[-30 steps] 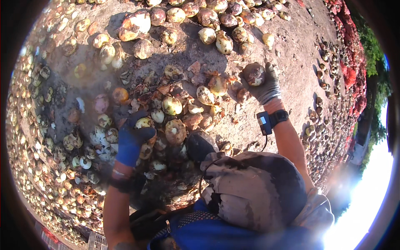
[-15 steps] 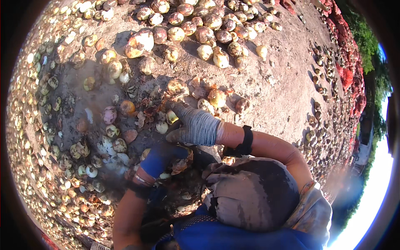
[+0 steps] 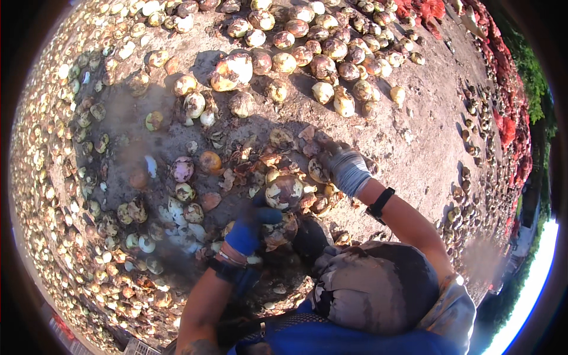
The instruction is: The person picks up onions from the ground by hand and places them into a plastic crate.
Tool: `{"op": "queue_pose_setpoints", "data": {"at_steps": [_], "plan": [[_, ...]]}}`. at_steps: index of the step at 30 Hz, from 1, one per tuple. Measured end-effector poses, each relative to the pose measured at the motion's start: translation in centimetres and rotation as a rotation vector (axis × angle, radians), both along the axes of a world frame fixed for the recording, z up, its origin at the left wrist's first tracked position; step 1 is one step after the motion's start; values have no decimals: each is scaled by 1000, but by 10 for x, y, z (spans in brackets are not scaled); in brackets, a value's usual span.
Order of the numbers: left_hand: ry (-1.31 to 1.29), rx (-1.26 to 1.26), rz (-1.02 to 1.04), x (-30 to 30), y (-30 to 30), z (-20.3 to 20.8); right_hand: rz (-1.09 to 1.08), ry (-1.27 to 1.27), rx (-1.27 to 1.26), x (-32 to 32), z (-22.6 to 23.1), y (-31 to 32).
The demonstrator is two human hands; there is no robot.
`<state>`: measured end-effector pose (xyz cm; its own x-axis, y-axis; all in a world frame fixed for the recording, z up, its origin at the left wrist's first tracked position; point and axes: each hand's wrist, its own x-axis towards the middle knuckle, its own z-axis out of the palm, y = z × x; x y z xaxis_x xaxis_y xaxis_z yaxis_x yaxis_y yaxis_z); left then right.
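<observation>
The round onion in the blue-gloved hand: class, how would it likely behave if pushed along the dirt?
The onion held by the left hand looks round, so it would probably roll. Its papery skin seems loose, like the flakes lying nearby, and might peel off. The right hand reaches among other onions.

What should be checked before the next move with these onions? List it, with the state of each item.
1. Left hand in its blue glove grips an onion: ok, fingers wrap its lower left side.
2. Right hand in its grey glove has an onion: cannot tell, it rests low among loose skins.
3. Both hands gloved: ok.
4. Dark wristband seated on the right wrist: ok.
5. Bare soil to the right free of onions: ok, only scattered bits.
6. Held onion sound: cannot tell, its surface looks patchy and dirty.
</observation>
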<state>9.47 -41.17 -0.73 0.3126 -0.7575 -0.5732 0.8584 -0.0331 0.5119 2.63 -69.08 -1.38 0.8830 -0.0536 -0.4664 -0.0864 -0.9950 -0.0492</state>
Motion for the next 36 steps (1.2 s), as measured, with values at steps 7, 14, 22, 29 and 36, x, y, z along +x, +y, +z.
{"op": "queue_pose_setpoints", "data": {"at_steps": [7, 14, 22, 29, 36], "plan": [[51, -53, 22, 1, 1, 2, -595, -254, 558, 2, -23, -24], [2, -64, 6, 10, 7, 4, -1342, 102, 2262, 10, -10, -24], [30, -122, 4, 16, 10, 6, -1850, -107, 1448, 34, 8, 6], [22, -73, 18, 15, 19, 10, -374, -116, 398, 10, -1, 0], [-120, -108, -158, 65, 56, 65, -981, -132, 1103, -8, -46, -34]]}}
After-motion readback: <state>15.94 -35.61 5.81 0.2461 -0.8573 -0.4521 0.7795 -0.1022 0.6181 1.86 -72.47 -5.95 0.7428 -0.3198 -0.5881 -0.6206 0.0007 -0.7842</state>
